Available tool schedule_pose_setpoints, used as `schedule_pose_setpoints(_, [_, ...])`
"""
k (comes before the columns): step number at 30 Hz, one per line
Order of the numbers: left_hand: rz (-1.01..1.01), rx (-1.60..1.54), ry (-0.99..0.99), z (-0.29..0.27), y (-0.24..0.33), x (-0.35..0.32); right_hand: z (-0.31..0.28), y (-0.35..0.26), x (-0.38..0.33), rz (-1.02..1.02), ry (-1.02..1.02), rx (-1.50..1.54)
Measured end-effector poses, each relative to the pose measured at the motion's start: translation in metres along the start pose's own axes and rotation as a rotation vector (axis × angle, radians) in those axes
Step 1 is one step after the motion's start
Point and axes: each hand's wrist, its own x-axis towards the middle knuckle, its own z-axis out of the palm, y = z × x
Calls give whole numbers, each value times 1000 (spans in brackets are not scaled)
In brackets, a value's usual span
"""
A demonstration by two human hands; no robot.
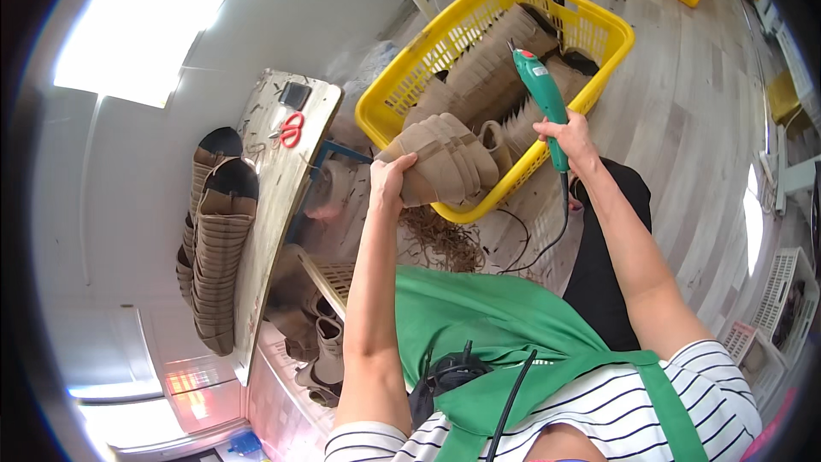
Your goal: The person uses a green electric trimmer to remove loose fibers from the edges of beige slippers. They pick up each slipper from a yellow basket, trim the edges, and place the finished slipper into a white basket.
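My left hand [392, 178] is closed on a bunch of nested tan shoe uppers [446, 158], thumb on top, at the near left corner of a yellow plastic basket [369, 115]. My right hand [571, 139] wraps round a green corded handheld power tool [540, 90] with a red button and a thin metal tip. That tip points up and away over the basket, apart from the held uppers. More rows of tan uppers [487, 64] with dark linings fill the basket.
A wooden bench [272, 154] at left bears red-handled scissors [292, 131], a small dark box [295, 96] and stacked uppers [224, 248]. Brown trimmings [445, 235] lie on the floor beside the tool's cord [556, 235]. Finished-looking shoes [325, 351] sit below the bench.
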Motion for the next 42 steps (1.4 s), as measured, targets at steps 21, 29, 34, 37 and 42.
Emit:
schedule_pose_setpoints(21, [261,-817,-94,-129,-86,-157,110,-122,-126,-58,-700,-164])
schedule_pose_setpoints(29, [198,-901,-173,-129,-108,-170,142,-128,-150,-170,-813,-158])
schedule_pose_setpoints(34, [241,-1064,-83,-152,-118,-173,129,-148,-156,-303,-743,-349])
schedule_pose_setpoints(37, [463,-1225,-182,-182,-126,-179,99,-163,-153,-586,-640,-507])
schedule_pose_setpoints(42, [626,-1272,-312,-230,-136,-185,58,-156,-143,-899,-505,-889])
